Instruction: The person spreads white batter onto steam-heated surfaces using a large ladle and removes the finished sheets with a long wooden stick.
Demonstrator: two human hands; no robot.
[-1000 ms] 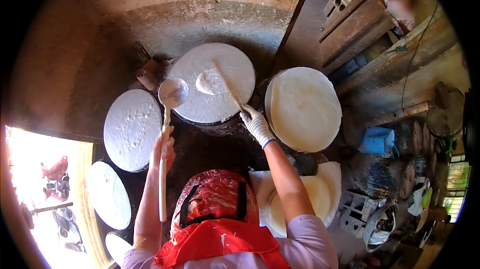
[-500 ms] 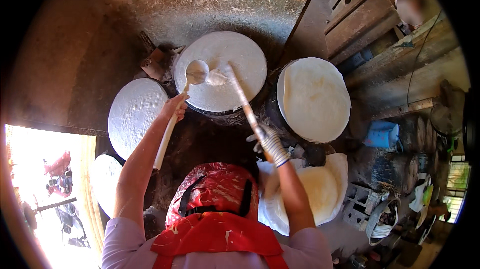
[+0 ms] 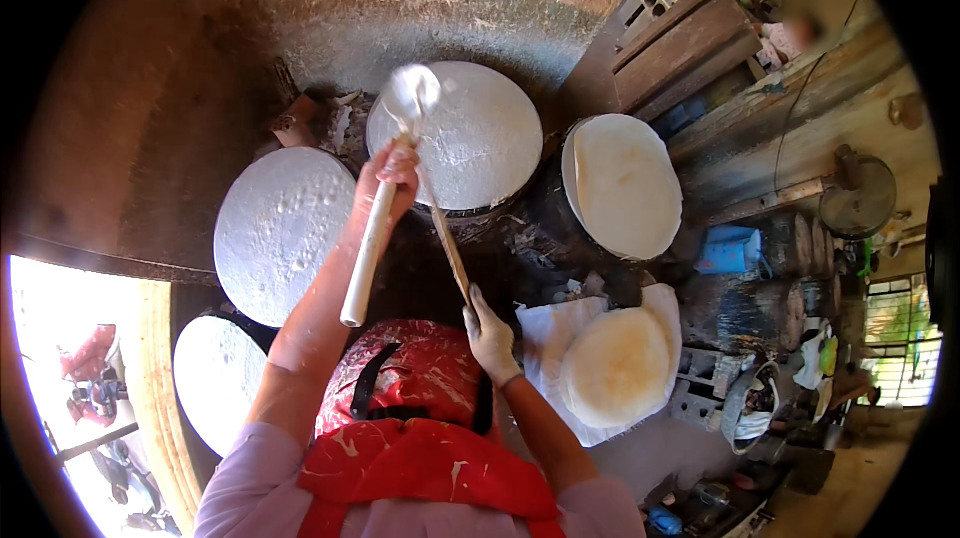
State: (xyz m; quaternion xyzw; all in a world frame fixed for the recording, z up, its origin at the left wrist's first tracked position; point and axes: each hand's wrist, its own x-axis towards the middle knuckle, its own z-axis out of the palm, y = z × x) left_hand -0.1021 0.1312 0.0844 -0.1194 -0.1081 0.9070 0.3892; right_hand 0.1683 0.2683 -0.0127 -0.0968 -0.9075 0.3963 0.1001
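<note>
My left hand point(image 3: 398, 176) is closed around the pale handle of a long ladle point(image 3: 365, 263), whose whitish bowl is blurred over the left edge of the far round griddle point(image 3: 485, 143). A smooth white batter layer covers that griddle. My gloved right hand point(image 3: 490, 340) grips the near end of a long wooden stick point(image 3: 446, 243). The stick slants up toward the ladle, and its far end is hidden behind my left hand and the ladle. Left of my left forearm, another round griddle point(image 3: 280, 223) carries white batter with bubbles.
A pale round sheet point(image 3: 625, 188) lies on the right griddle, its left edge folded. Similar rounds point(image 3: 618, 368) lie on a white cloth point(image 3: 545, 338). Another white-topped griddle point(image 3: 215, 378) stands lower left. Grey blocks point(image 3: 697, 403), a bucket point(image 3: 752, 413) and a blue container point(image 3: 728, 250) stand right.
The ladle has lifted up from the middle of the far griddle toward its left edge. My right hand has come nearer and left, swinging the stick toward the ladle. The view has shifted slightly.
</note>
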